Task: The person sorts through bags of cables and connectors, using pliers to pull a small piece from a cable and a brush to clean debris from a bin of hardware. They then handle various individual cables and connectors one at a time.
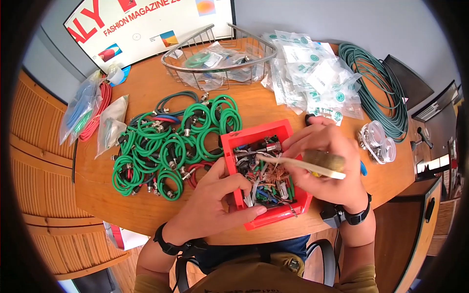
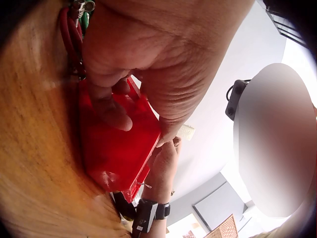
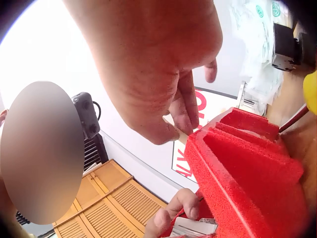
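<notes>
A red plastic bin [image 1: 258, 129] stands at the table's front, filled with cable scraps, bits of coloured wire and metal connectors [image 1: 282, 189]. My left hand [image 1: 207, 202] grips its left wall, thumb over the rim; the left wrist view shows fingers [image 2: 116, 116] against the outside. Above the bin's right side, my right hand [image 1: 342, 146] holds a small brush with a pale handle [image 1: 337, 174] and brown bristles [image 1: 322, 160]. The brush's thin end reaches over the scraps, and in the right wrist view fingertips [image 3: 171, 133] pinch the pale handle.
Coiled green cables [image 1: 168, 146] lie left of the bin. Behind stand a wire basket [image 1: 218, 71] and a heap of clear plastic bags [image 1: 317, 73]. At right are a dark green cable coil [image 1: 398, 107] and clear jars [image 1: 386, 149]; filled bags [image 1: 111, 122] lie far left.
</notes>
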Demonstrator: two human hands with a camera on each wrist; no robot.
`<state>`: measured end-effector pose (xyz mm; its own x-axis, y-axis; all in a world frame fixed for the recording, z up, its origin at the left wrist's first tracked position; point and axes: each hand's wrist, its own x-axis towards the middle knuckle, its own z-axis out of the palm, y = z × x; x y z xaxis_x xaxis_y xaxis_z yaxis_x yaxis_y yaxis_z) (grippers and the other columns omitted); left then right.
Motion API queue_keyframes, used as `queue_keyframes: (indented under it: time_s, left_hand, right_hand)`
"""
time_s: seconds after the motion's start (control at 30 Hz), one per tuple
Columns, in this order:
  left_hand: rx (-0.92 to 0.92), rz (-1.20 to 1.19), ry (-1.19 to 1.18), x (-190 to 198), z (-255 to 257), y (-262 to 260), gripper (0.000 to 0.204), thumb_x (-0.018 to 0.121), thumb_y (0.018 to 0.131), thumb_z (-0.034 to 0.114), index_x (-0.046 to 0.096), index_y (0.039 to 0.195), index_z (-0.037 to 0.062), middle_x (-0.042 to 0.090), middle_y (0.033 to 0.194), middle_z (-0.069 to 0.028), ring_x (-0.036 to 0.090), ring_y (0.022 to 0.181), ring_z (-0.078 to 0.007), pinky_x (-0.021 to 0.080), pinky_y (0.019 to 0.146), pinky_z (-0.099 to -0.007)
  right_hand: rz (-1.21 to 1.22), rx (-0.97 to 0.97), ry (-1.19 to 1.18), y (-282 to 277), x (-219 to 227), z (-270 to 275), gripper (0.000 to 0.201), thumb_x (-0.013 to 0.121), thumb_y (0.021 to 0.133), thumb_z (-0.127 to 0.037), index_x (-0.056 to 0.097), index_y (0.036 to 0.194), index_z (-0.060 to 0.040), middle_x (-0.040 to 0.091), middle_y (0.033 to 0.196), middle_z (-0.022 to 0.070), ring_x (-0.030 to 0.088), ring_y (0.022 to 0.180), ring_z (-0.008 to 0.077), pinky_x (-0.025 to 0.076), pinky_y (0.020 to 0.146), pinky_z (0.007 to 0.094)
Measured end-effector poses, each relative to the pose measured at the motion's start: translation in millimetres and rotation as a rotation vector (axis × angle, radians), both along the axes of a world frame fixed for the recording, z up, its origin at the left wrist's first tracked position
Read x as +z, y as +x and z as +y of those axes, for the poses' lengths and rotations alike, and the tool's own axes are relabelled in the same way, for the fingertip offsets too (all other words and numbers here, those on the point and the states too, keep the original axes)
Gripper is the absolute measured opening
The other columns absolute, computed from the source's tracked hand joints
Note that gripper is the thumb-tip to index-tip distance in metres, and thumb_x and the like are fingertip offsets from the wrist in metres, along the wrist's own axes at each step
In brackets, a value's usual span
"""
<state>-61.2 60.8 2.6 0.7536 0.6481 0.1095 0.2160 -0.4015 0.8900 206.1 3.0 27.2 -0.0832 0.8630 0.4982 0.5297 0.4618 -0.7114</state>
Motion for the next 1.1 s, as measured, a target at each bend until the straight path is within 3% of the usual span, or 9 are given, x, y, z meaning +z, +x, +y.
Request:
queue_keyframes:
  time_s: [0.1, 0.23, 0.37, 0.63, 0.7, 0.83, 0.97, 1.1]
  left_hand:
    - [0.009, -0.032, 0.015, 0, 0, 1, 0.035, 0.095, 0.076, 0.022, 0.068, 0.093, 0.0091, 0.057, 0.126, -0.0137, 0.059, 0.116, -0.0293, 0.047, 0.102, -0.0372]
    - [0.018, -0.042, -0.034, -1, -1, 1, 0.034, 0.095, 0.077, 0.023, 0.068, 0.093, 0.0093, 0.057, 0.127, -0.013, 0.059, 0.117, -0.029, 0.047, 0.104, -0.0378]
    - [-0.018, -0.027, -0.029, -3, -1, 0, 0.034, 0.095, 0.078, 0.023, 0.068, 0.093, 0.009, 0.057, 0.128, -0.0122, 0.058, 0.118, -0.0292, 0.048, 0.103, -0.0391]
    - [-0.029, -0.073, -0.005, -5, 1, -1, 0.036, 0.094, 0.08, 0.024, 0.067, 0.095, 0.0078, 0.055, 0.13, -0.0143, 0.058, 0.119, -0.0305, 0.049, 0.1, -0.0392]
    - [-0.054, -0.088, 0.049, -7, 1, -3, 0.037, 0.09, 0.084, 0.029, 0.066, 0.101, 0.0056, 0.053, 0.121, -0.0146, 0.06, 0.103, -0.0267, 0.053, 0.088, -0.0374]
    - [-0.051, -0.066, -0.008, -6, 0, -3, 0.038, 0.09, 0.085, 0.03, 0.066, 0.101, 0.0049, 0.053, 0.116, -0.0137, 0.059, 0.098, -0.0256, 0.053, 0.082, -0.0362]
    - [-0.047, -0.099, 0.093, -10, 1, -2, 0.038, 0.089, 0.086, 0.03, 0.066, 0.101, 0.0044, 0.051, 0.112, -0.0126, 0.058, 0.094, -0.0239, 0.052, 0.077, -0.0347]
    - [-0.044, -0.102, 0.068, -9, 0, -3, 0.038, 0.089, 0.086, 0.03, 0.066, 0.101, 0.0041, 0.052, 0.112, -0.0131, 0.058, 0.095, -0.0243, 0.052, 0.077, -0.0352]
  right_hand:
    - [-0.154, -0.102, 0.093, 0, -1, 3, 0.03, 0.085, 0.08, -0.006, 0.067, 0.104, -0.0088, 0.078, 0.102, 0.0059, 0.074, 0.105, 0.025, 0.039, 0.111, 0.0493]
    - [-0.386, -0.074, -0.121, -7, 2, 3, 0.03, 0.085, 0.079, -0.003, 0.067, 0.103, -0.0067, 0.079, 0.105, 0.0073, 0.073, 0.106, 0.0275, 0.034, 0.114, 0.0487]
    - [-0.247, 0.025, -0.193, 0, 5, 0, 0.037, 0.082, 0.076, -0.001, 0.067, 0.108, -0.0107, 0.075, 0.107, 0.0031, 0.069, 0.11, 0.0265, 0.031, 0.112, 0.0525]
    - [-0.228, 0.035, -0.173, -2, 20, -4, 0.029, 0.086, 0.079, -0.007, 0.07, 0.103, -0.0096, 0.076, 0.104, 0.0048, 0.074, 0.103, 0.0265, 0.036, 0.112, 0.0518]
    - [-0.324, -0.15, -0.017, -7, 18, -4, 0.029, 0.086, 0.079, -0.007, 0.071, 0.103, -0.009, 0.075, 0.104, 0.005, 0.073, 0.103, 0.0237, 0.036, 0.111, 0.0518]
    - [-0.505, -0.101, -0.088, -18, 16, -1, 0.031, 0.086, 0.077, -0.008, 0.073, 0.105, -0.0076, 0.074, 0.105, 0.0062, 0.071, 0.102, 0.025, 0.036, 0.11, 0.0508]
    - [-0.327, -0.003, -0.165, -13, 11, -2, 0.028, 0.085, 0.077, -0.007, 0.072, 0.102, -0.0067, 0.074, 0.103, 0.0069, 0.071, 0.102, 0.0267, 0.035, 0.11, 0.0505]
    - [-0.207, -0.082, -0.107, -9, 14, -4, 0.028, 0.086, 0.076, -0.006, 0.07, 0.099, -0.0067, 0.074, 0.104, 0.0079, 0.071, 0.102, 0.0276, 0.036, 0.111, 0.0506]
